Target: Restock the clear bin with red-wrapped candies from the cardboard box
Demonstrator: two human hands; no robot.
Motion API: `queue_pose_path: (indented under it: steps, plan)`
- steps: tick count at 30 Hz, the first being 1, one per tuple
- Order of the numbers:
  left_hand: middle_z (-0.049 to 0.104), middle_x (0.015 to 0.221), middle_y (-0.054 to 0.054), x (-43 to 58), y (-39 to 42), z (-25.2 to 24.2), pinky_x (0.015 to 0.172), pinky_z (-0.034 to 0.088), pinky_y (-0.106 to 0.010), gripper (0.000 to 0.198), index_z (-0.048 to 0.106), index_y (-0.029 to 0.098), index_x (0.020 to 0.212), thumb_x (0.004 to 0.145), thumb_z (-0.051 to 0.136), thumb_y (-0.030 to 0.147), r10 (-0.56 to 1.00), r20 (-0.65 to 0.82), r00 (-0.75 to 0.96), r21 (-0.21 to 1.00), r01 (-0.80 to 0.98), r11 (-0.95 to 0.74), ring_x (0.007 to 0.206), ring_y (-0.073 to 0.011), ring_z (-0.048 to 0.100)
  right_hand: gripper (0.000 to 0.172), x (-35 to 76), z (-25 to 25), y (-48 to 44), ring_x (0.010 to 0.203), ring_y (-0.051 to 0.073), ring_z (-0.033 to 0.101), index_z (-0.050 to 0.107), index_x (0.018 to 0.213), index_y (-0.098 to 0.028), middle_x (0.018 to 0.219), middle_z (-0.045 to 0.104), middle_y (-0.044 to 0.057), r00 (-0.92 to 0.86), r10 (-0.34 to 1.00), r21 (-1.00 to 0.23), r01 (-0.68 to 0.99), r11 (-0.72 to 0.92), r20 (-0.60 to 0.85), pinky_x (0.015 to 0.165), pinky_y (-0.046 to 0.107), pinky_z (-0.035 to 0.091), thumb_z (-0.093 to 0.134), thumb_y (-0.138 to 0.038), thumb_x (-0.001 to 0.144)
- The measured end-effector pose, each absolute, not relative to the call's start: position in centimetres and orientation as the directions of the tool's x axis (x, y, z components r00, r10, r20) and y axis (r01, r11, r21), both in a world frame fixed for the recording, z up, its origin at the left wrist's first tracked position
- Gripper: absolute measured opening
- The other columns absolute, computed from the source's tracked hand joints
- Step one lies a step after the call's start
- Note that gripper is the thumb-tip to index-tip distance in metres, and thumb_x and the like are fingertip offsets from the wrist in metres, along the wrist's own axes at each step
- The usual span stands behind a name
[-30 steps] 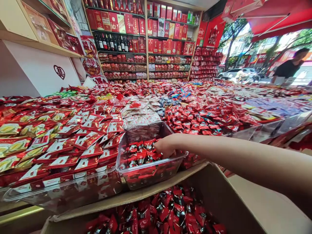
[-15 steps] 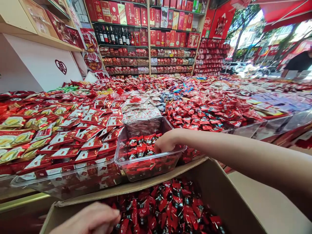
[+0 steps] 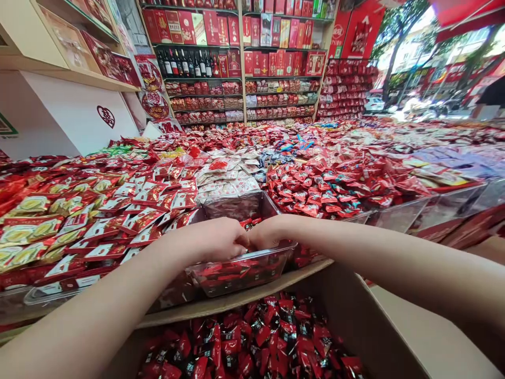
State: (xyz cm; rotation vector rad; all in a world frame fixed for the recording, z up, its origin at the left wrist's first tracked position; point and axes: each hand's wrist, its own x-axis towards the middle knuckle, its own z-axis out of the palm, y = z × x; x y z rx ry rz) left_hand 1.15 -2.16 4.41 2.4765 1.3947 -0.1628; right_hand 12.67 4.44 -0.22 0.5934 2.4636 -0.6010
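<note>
The candies (image 3: 248,223) lie in the clear bin (image 3: 244,271) at the near edge of the bench (image 3: 244,300), red-and-black wrapped pieces piled low inside it. Only a few show now, peeking up between the 2 hands. Half a second ago the left hand (image 3: 219,239) was down at the carton (image 3: 355,321); it has since come up into the bin and sits knuckle to knuckle with the right hand (image 3: 268,234), which has stayed there throughout. That reads as another handful being brought over from the carton to top up the bin, though the transfer itself is not visible.

Both hands are curled loosely, palms down, fingers (image 3: 236,243) bent inward over the pile. Whether the left has hold of candies or has let them go cannot be told, since its fingertips are hidden; the same goes for the right. The candies lie under and just beyond the fingers, touching or nearly so.

Below the bench edge, the carton still holds many of the same sweets. Around the bin spread other red packets (image 3: 150,210) and, behind, shelves (image 3: 236,58) of boxes and bottles.
</note>
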Motion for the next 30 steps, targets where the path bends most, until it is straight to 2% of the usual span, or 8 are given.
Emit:
queue_pose_path:
  steps: [3,6,10,15,20,25,30]
  plan:
    - [0.065,0.059,0.005,1.6,-0.4,3.6,0.044,0.037,-0.019,0.02,0.068,0.025,0.074,0.063,0.051,0.022,0.717,-0.437,0.543,0.233,0.838,-0.493,0.048,-0.0108,0.051,0.038,12.7,-1.0,4.8,0.08,0.016,0.055,0.06,0.096,-0.015,0.085,0.062,0.002,-0.766,0.311,-0.351,0.562,0.749,-0.563,0.067,0.022,0.042,0.06,-0.022,0.059]
    - [0.06,0.053,0.003,2.0,0.5,3.1,0.04,0.034,-0.021,0.018,0.068,0.022,0.07,0.061,0.055,0.032,0.688,-0.495,0.531,0.222,0.842,-0.491,0.046,-0.012,0.047,0.038,12.8,-1.3,4.7,0.079,0.018,0.056,0.059,0.099,-0.015,0.092,0.062,0.004,-0.725,0.381,-0.29,0.615,0.733,-0.574,0.064,0.023,0.044,0.058,-0.023,0.063]
    - [0.055,0.049,0.003,2.2,0.7,2.3,0.042,0.034,-0.023,0.023,0.068,0.019,0.064,0.058,0.058,0.039,0.677,-0.522,0.518,0.212,0.848,-0.485,0.044,-0.0124,0.044,0.038,12.8,-0.4,3.9,0.082,0.021,0.056,0.059,0.101,-0.013,0.1,0.059,0.009,-0.718,0.434,-0.225,0.623,0.749,-0.544,0.066,0.026,0.043,0.055,-0.023,0.065]
    - [0.056,0.054,0.004,1.9,0.8,1.1,0.048,0.038,-0.023,0.023,0.067,0.02,0.067,0.056,0.06,0.04,0.651,-0.543,0.53,0.25,0.842,-0.478,0.05,-0.0132,0.048,0.043,12.8,0.4,3.6,0.077,0.021,0.056,0.059,0.099,-0.008,0.095,0.06,0.013,-0.743,0.436,-0.128,0.566,0.815,-0.508,0.062,0.026,0.042,0.059,-0.024,0.06]
    - [0.051,0.053,0.005,1.5,0.9,0.4,0.047,0.036,-0.023,0.015,0.063,0.018,0.065,0.061,0.057,0.031,0.636,-0.549,0.542,0.278,0.836,-0.473,0.049,-0.0113,0.046,0.04,12.7,-0.2,4.5,0.071,0.02,0.057,0.061,0.093,-0.008,0.087,0.062,0.011,-0.732,0.422,-0.131,0.565,0.815,-0.535,0.057,0.026,0.042,0.06,-0.026,0.057]
    - [0.04,0.046,0.008,1.4,0.8,0.2,0.045,0.034,-0.023,0.014,0.057,0.015,0.059,0.068,0.055,0.024,0.642,-0.55,0.534,0.277,0.842,-0.463,0.043,-0.0079,0.039,0.033,12.8,-0.1,5.1,0.071,0.018,0.056,0.061,0.092,-0.009,0.084,0.061,0.009,-0.742,0.408,-0.2,0.578,0.791,-0.532,0.059,0.026,0.043,0.055,-0.024,0.063]
    - [0.05,0.056,0.006,1.3,1.0,-0.1,0.055,0.04,-0.027,0.011,0.058,0.014,0.065,0.072,0.054,0.021,0.671,-0.545,0.503,0.261,0.862,-0.435,0.054,-0.0105,0.049,0.031,13.0,0.3,5.2,0.072,0.018,0.056,0.059,0.092,-0.009,0.081,0.061,0.009,-0.719,0.423,-0.205,0.609,0.766,-0.552,0.06,0.026,0.044,0.055,-0.021,0.064]
